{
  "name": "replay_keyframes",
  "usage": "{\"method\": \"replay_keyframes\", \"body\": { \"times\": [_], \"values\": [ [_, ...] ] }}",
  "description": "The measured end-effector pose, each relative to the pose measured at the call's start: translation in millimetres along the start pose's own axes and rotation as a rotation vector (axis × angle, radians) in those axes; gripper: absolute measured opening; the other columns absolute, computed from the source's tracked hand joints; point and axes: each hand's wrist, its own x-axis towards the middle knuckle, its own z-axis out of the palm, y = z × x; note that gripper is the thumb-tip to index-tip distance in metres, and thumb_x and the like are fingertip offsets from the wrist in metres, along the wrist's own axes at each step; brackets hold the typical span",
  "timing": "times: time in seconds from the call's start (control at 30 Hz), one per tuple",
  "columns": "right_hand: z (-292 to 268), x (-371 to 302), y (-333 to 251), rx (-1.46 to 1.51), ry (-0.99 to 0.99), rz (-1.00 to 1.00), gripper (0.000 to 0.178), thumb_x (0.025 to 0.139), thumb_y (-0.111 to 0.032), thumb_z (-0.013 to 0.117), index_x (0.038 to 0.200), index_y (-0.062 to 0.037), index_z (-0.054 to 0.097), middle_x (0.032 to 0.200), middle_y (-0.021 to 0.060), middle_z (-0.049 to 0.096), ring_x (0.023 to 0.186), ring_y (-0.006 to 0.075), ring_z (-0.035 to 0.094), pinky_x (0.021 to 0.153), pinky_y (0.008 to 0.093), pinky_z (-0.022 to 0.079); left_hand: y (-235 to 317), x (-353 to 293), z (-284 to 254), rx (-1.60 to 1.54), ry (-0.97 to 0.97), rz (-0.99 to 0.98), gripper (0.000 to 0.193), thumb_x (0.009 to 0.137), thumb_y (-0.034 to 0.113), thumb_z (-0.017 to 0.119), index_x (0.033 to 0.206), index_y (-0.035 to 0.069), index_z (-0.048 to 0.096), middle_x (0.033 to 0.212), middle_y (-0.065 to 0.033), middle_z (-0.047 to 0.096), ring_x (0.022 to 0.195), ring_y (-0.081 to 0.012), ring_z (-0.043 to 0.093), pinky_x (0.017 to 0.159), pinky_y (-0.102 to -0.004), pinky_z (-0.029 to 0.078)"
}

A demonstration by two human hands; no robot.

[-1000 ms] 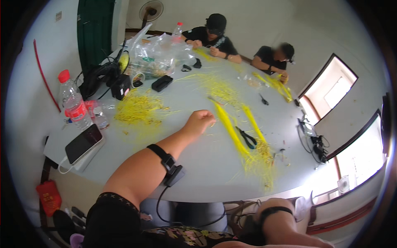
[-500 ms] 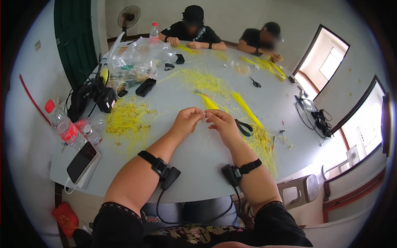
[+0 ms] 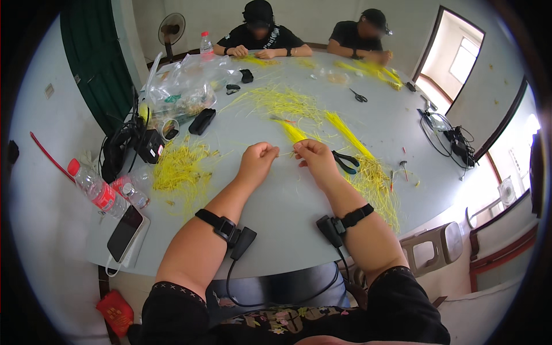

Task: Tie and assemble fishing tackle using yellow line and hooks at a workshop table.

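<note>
Above the grey table, my left hand [image 3: 257, 163] and my right hand [image 3: 315, 162] face each other a short way apart. Thumb and fingers of each are pinched together on what looks like a thin strand, too fine to make out fully. Just beyond my right hand lies a bundle of yellow strands [image 3: 294, 132]. Beside that hand are dark-handled pliers [image 3: 345, 163] and a longer yellow bundle [image 3: 351, 135], spreading into a tangle with brownish ends [image 3: 371, 181]. A loose heap of yellow strands [image 3: 183, 167] lies to the left of my left hand.
At the left stand a red-capped bottle [image 3: 98, 187] and a phone [image 3: 125, 234] on a white block. Clear plastic bags [image 3: 195, 77], a black case [image 3: 202, 121] and scissors [image 3: 359, 96] lie farther off. Two people work with yellow strands across the table [image 3: 253, 230]. Cables [image 3: 457, 141] lie at right.
My hands, whose fingertips were almost touching, have drawn apart sideways. The whole view has shifted slightly. Both people opposite are still handling yellow strands.
</note>
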Motion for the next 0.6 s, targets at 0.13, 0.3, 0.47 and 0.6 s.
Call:
{"method": "replay_keyframes", "body": {
  "times": [0.13, 0.3, 0.47, 0.6],
  "values": [
    [-8.8, 7.7, 3.5, -0.014, 0.183, 0.031, 0.019, 0.09, -0.02, 0.06, 0.094, -0.0015, 0.064, 0.078, 0.0027, 0.061, 0.073, 0.0102, 0.056, 0.061, 0.0261, 0.046, 11.2, -0.4, -12.1, 0.027, -0.114, -0.145, 0.021, 0.089, 0.027, 0.061, 0.085, 0.006, 0.062, 0.079, 0.0022, 0.059, 0.073, -0.005, 0.051, 0.063, -0.0228, 0.039],
    [-12.3, 15.3, 10.9, -0.015, 0.242, 0.031, 0.02, 0.091, -0.022, 0.06, 0.094, -0.0023, 0.063, 0.074, 0.0024, 0.06, 0.064, 0.0099, 0.054, 0.055, 0.0255, 0.044, 14.5, -0.1, -11.3, -0.791, -0.08, -0.135, 0.017, 0.091, 0.026, 0.06, 0.089, 0.01, 0.064, 0.104, 0.0007, 0.062, 0.094, -0.0107, 0.055, 0.081, -0.0284, 0.042],
    [-13.2, 14.5, 5.3, -0.04, 0.203, 0.115, 0.018, 0.094, -0.023, 0.057, 0.093, -0.0058, 0.061, 0.082, -0.0006, 0.059, 0.077, 0.0089, 0.056, 0.064, 0.025, 0.044, 13.0, 3.1, -26.3, -1.329, -0.202, -0.141, 0.024, 0.092, 0.023, 0.058, 0.111, 0.009, 0.061, 0.129, -0.0015, 0.056, 0.12, -0.021, 0.052, 0.1, -0.0409, 0.04],
    [-15.4, 15.4, 7.3, -0.006, 0.195, 0.131, 0.017, 0.093, -0.022, 0.058, 0.095, -0.0059, 0.063, 0.082, -0.0009, 0.06, 0.076, 0.0084, 0.056, 0.065, 0.0246, 0.044, 12.7, 4.1, -26.5, -1.261, -0.109, -0.135, 0.031, 0.092, 0.018, 0.059, 0.12, 0.005, 0.056, 0.122, -0.0058, 0.058, 0.12, -0.0228, 0.051, 0.099, -0.0378, 0.043]
  ]
}}
